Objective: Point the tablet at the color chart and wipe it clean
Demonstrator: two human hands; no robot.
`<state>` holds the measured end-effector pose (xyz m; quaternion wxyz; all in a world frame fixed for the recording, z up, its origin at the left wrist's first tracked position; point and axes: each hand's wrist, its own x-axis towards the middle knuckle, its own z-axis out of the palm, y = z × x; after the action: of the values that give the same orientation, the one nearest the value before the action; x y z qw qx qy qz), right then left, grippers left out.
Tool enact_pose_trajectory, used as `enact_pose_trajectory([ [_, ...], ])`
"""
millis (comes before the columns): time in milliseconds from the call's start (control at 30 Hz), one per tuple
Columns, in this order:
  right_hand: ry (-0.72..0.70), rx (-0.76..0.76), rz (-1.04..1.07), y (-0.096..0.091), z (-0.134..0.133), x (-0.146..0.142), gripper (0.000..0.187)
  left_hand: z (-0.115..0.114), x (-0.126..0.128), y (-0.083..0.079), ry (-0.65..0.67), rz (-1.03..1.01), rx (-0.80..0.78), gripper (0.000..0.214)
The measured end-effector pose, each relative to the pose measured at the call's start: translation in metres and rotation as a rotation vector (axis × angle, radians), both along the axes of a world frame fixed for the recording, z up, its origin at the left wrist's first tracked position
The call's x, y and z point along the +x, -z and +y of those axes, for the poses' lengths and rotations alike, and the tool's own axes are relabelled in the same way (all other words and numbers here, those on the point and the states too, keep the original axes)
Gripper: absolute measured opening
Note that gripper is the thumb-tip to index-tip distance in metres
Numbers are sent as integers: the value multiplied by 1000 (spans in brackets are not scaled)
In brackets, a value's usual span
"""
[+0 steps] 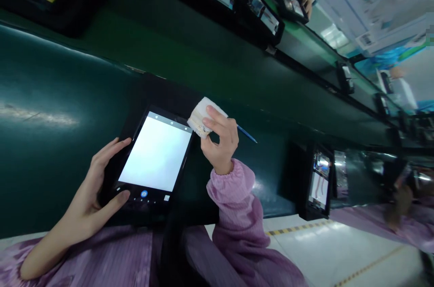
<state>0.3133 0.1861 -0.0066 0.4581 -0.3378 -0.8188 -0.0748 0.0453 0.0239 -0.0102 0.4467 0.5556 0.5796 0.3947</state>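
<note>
Tablet (154, 156) is on the near side of the desk (57, 92), directly in front of the person, screen up and lit nearly white; can't tell if it lies dead flat or is tipped a bit. Left hand (86, 199) is spread around its lower left: index finger at the side edge, thumb over the lower left of the front. Can't tell whether the hidden fingers grip underneath. Right hand (222, 140) is pinching a white pad (200, 115), thumb below, fingers on top, with a blue pen (247, 134) poking out past the knuckles. Pad sits at the tablet's upper right corner; contact or a small gap, can't tell from here. To do this well, I'd brace the tablet from the edge and mind that thumb: it's near the blue camera button (144, 194), so a stray tap looks possible. Pad shows brownish marks on its lower face, so I'd turn a clean face toward the glass if it's to touch. Light, even pressure, pad flat rather than on a corner. Pen is the main risk as I see it: tip points away now, but a wrist roll could swing it across the screen. I'd set it down first.
</note>
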Motion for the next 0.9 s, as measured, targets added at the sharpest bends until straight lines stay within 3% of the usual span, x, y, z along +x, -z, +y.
enact_pose_trajectory([
  [667, 41, -8, -72, -1, 1, 2, 31, 7, 15, 2, -51, 257, 106, 101],
  [900, 18, -45, -45, 3, -1, 4, 34, -2, -6, -1, 107, 105, 1, 97],
])
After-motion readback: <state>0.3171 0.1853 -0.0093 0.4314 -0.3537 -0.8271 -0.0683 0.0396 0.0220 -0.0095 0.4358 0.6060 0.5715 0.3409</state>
